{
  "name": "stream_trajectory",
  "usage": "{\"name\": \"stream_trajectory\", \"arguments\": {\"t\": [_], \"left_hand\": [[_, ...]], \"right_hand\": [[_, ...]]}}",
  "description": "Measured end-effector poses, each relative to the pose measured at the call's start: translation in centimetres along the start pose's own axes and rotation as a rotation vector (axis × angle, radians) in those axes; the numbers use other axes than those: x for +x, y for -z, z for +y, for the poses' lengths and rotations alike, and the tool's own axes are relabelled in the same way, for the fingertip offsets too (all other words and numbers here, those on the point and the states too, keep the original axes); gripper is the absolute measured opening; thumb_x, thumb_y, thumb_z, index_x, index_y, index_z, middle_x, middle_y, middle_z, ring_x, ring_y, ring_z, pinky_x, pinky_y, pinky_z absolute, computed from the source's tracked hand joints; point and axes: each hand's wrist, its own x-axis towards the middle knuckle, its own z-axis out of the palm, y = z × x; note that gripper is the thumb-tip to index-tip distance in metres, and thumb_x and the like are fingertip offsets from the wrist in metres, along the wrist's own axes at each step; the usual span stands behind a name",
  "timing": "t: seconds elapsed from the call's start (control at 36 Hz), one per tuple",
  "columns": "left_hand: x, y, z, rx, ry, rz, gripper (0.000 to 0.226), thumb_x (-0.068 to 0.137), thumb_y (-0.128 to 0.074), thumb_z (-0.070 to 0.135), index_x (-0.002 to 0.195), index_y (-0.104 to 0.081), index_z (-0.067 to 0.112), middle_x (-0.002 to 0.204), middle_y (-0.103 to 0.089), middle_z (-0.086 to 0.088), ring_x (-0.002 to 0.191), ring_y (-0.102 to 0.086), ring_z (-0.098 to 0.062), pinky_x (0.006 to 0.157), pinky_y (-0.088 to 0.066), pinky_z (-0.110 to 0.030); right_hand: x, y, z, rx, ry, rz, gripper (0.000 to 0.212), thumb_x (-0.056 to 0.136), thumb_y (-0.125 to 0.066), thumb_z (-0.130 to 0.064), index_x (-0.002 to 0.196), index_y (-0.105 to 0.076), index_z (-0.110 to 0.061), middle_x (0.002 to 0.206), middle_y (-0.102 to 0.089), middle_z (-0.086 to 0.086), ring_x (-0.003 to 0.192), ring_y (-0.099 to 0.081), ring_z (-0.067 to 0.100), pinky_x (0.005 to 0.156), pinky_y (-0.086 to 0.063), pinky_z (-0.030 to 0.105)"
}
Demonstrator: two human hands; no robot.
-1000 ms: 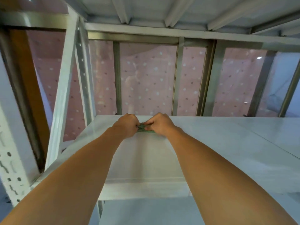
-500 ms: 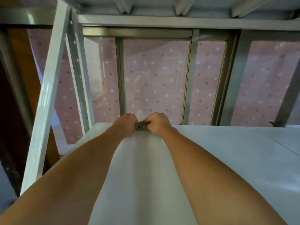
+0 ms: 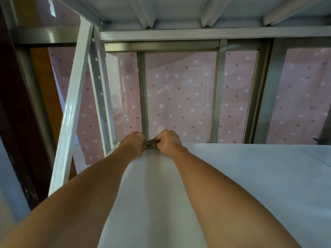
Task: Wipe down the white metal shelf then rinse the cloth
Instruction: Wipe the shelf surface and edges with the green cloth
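Cloth (image 3: 151,144) is seen only as a small dark-green strip between the two fists. It is pressed onto the shelf (image 3: 250,176) at its far edge, left of the middle and just in front of the window frame (image 3: 145,97). It is gripped by the left hand (image 3: 133,143) and the right hand (image 3: 168,143), both with fingers curled round it and knuckles nearly touching. Most of the fabric is hidden under them.

The step in hand is judged to be a wiping stroke carried to the far limit of the board. To do it well, the cloth should be kept flat and pressed down evenly by both hands, so that the strip along the far edge is not skipped. The far left corner beside the white post (image 3: 71,113) should then be reached. The wide surface on the right should be covered in overlapping passes drawn back to the near side; whether it has been wiped cannot be told. The bunched fabric might be spread wider, so that more is cleaned per pass. Rinsing is not yet due.

Against the frame a second ago, the hands have been pushed farther away. Then they lay short of the far edge and the shelf's near lip was in view; now that lip is out of view and the fists sit at the far edge. Less of the cloth shows. The grip is unchanged.
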Motion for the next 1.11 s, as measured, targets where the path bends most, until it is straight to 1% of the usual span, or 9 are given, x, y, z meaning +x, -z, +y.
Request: {"name": "stream_trajectory", "arguments": {"t": [0.17,0.25,0.36,0.5,0.67,0.78,0.92,1.03,1.11], "left_hand": [[-0.6,0.3,-1.7,-0.002,0.015,0.000,0.022,0.095,-0.053,0.017,0.104,-0.073,0.016,0.096,-0.067,-0.007,0.087,-0.063,-0.026,0.079,-0.055,-0.036],[-1.2,0.4,-2.6,0.022,0.027,0.001,0.019,0.094,-0.055,0.017,0.103,-0.072,0.015,0.092,-0.064,-0.006,0.083,-0.061,-0.024,0.070,-0.051,-0.033],[-2.1,0.7,-3.8,0.074,0.059,0.013,0.018,0.092,-0.055,0.013,0.101,-0.070,0.015,0.083,-0.058,-0.003,0.080,-0.059,-0.025,0.068,-0.050,-0.034],[-4.2,1.3,-4.9,0.111,0.078,0.023,0.012,0.088,-0.056,0.011,0.096,-0.064,0.014,0.073,-0.044,0.000,0.078,-0.054,-0.026,0.065,-0.048,-0.034],[-8.6,2.2,-4.6,0.103,0.067,0.018,0.009,0.088,-0.055,0.009,0.087,-0.049,0.015,0.071,-0.039,0.000,0.079,-0.054,-0.025,0.066,-0.049,-0.035],[-12.2,2.9,-4.8,0.121,0.016,0.048,0.011,0.091,-0.052,0.009,0.098,-0.060,0.010,0.080,-0.046,-0.003,0.085,-0.060,-0.027,0.067,-0.048,-0.035],[-17.0,4.2,-5.4,0.165,-0.029,0.066,0.014,0.094,-0.050,0.009,0.098,-0.063,0.010,0.086,-0.058,-0.005,0.083,-0.062,-0.026,0.068,-0.047,-0.032],[-20.3,5.8,-5.5,0.147,-0.031,-0.009,0.009,0.093,-0.051,0.007,0.091,-0.058,0.013,0.072,-0.045,-0.001,0.078,-0.056,-0.024,0.067,-0.048,-0.032],[-22.6,7.1,-5.5,0.149,-0.027,-0.085,0.013,0.093,-0.051,0.009,0.101,-0.060,0.010,0.084,-0.053,-0.004,0.091,-0.063,-0.028,0.075,-0.054,-0.034]], "right_hand": [[-0.4,-1.1,-1.6,0.021,-0.009,0.001,0.024,0.091,-0.068,-0.024,0.113,-0.078,-0.026,0.109,-0.074,0.006,0.096,-0.067,0.027,0.089,-0.055,0.027],[-0.8,-1.6,-2.7,0.023,-0.008,-0.005,0.024,0.090,-0.069,-0.024,0.112,-0.078,-0.025,0.106,-0.074,0.005,0.093,-0.066,0.025,0.082,-0.053,0.024],[-1.7,-2.4,-4.6,0.002,-0.012,0.005,0.023,0.088,-0.070,-0.030,0.109,-0.079,-0.025,0.104,-0.074,0.006,0.094,-0.067,0.027,0.083,-0.052,0.025],[-3.6,-2.9,-6.6,-0.013,-0.016,0.015,0.024,0.087,-0.070,-0.033,0.108,-0.079,-0.029,0.106,-0.072,0.006,0.095,-0.065,0.028,0.080,-0.048,0.022],[-7.6,-2.7,-8.9,-0.018,-0.032,0.035,0.021,0.088,-0.070,-0.029,0.106,-0.080,-0.027,0.105,-0.072,0.005,0.084,-0.061,0.025,0.075,-0.048,0.023],[-11.0,-2.3,-10.7,-0.005,-0.074,0.016,0.020,0.089,-0.069,-0.028,0.106,-0.080,-0.026,0.108,-0.073,0.003,0.093,-0.065,0.026,0.084,-0.054,0.028],[-15.6,-2.1,-13.2,-0.018,-0.100,0.018,0.019,0.090,-0.067,-0.026,0.104,-0.081,-0.025,0.106,-0.073,0.004,0.094,-0.066,0.025,0.086,-0.057,0.033],[-19.0,-1.9,-15.1,-0.015,-0.117,0.013,0.020,0.090,-0.067,-0.025,0.105,-0.081,-0.023,0.106,-0.074,0.005,0.093,-0.067,0.026,0.087,-0.058,0.034],[-21.2,-1.9,-16.2,-0.015,-0.121,0.017,0.021,0.088,-0.068,-0.024,0.104,-0.081,-0.023,0.104,-0.075,0.005,0.090,-0.067,0.026,0.087,-0.058,0.036]]}}
